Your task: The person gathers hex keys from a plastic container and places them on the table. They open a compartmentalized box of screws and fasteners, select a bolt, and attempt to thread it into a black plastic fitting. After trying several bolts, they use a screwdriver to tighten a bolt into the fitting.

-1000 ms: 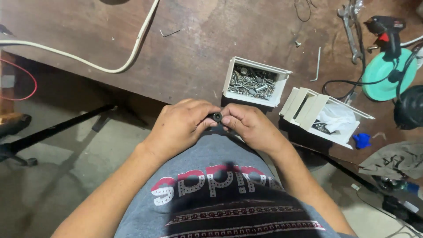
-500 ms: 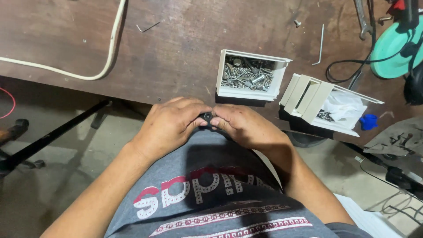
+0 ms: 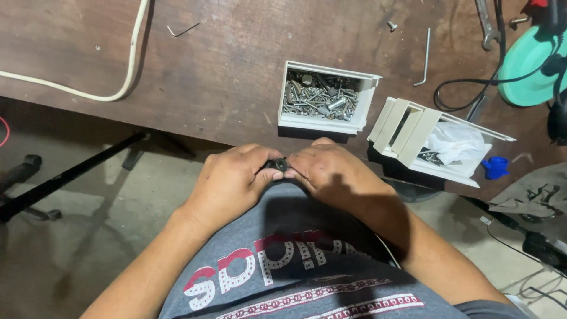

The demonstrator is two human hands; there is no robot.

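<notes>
Both hands pinch one small black round part between them, the left hand and right hand closed on it at the counter edge; fingers hide most of it. Two white boxes: one box of screws, one tipped box holding crumpled white paper. One white cable, cut off at the frame.

A small dark part was pinched between the left hand and right hand, mostly covered by fingers; its kind could not be told. The green disc was cut off by the right edge.
</notes>
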